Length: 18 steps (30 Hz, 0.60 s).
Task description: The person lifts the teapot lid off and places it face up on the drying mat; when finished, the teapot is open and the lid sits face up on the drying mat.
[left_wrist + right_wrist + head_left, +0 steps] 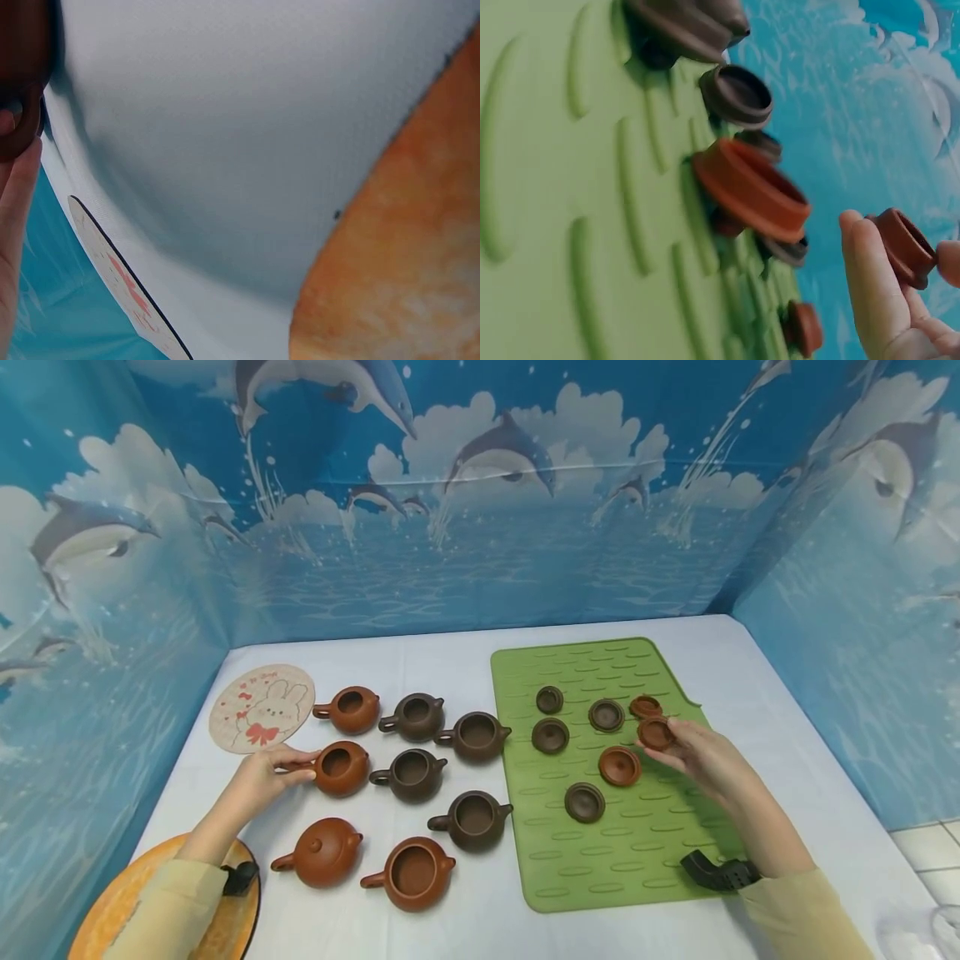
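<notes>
In the head view my left hand point(262, 777) pinches the handle of a lidless reddish-brown teapot point(356, 783) on the white table. The left wrist view catches only part of that teapot point(26, 45), its handle and my fingers at the left edge. My right hand point(708, 760) holds a small reddish-brown teapot lid point(657, 734) by its edge above the green mat point(540, 868). The right wrist view shows this lid point(904, 251) between thumb and fingers, hollow side visible. Just beyond it lies another reddish lid point(645, 706), partly overlapped in view.
Several lidless brown teapots point(476, 827) stand around the gripped one. One reddish teapot point(322, 856) wears its lid. Several upturned lids point(585, 802) lie on the mat. A rabbit-print round mat point(247, 710) is at far left, an orange round board point(112, 893) at near left.
</notes>
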{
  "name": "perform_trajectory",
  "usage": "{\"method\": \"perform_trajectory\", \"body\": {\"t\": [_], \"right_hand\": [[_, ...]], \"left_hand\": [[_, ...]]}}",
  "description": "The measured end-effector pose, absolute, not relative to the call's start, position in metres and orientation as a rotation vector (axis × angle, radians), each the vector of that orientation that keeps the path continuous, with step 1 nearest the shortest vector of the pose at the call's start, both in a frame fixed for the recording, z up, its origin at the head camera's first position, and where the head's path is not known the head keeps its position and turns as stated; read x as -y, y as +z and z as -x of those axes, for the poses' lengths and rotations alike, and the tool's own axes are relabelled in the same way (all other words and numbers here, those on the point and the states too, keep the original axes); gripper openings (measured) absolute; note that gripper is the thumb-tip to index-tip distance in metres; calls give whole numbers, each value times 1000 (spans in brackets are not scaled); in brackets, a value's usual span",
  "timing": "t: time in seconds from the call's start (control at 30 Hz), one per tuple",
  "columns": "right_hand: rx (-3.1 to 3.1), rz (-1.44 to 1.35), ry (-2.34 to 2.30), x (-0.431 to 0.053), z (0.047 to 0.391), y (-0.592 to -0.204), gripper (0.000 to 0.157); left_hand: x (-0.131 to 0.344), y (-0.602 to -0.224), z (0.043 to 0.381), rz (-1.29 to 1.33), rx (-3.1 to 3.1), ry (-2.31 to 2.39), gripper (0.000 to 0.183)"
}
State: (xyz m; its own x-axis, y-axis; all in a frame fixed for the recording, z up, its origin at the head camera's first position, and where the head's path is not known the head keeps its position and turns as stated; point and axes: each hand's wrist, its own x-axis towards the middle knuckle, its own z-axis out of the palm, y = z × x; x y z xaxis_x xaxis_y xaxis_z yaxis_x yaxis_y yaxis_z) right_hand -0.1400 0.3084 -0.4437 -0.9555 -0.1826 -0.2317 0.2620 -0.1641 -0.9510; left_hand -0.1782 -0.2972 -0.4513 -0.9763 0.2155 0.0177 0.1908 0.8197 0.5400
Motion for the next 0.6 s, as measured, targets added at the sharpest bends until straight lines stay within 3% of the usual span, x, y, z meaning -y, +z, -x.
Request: {"method": "perform_trajectory", "body": {"t": [0.27,0.6], "right_hand": [[-2368,-285,-1586,-317,130,-457,73],[-2588,-381,-1292,-315,128,-463,73]], "left_hand": [[297,-453,179,-330,-2964,869,30],[299,-455,180,-330,-2965,863,30]]}}
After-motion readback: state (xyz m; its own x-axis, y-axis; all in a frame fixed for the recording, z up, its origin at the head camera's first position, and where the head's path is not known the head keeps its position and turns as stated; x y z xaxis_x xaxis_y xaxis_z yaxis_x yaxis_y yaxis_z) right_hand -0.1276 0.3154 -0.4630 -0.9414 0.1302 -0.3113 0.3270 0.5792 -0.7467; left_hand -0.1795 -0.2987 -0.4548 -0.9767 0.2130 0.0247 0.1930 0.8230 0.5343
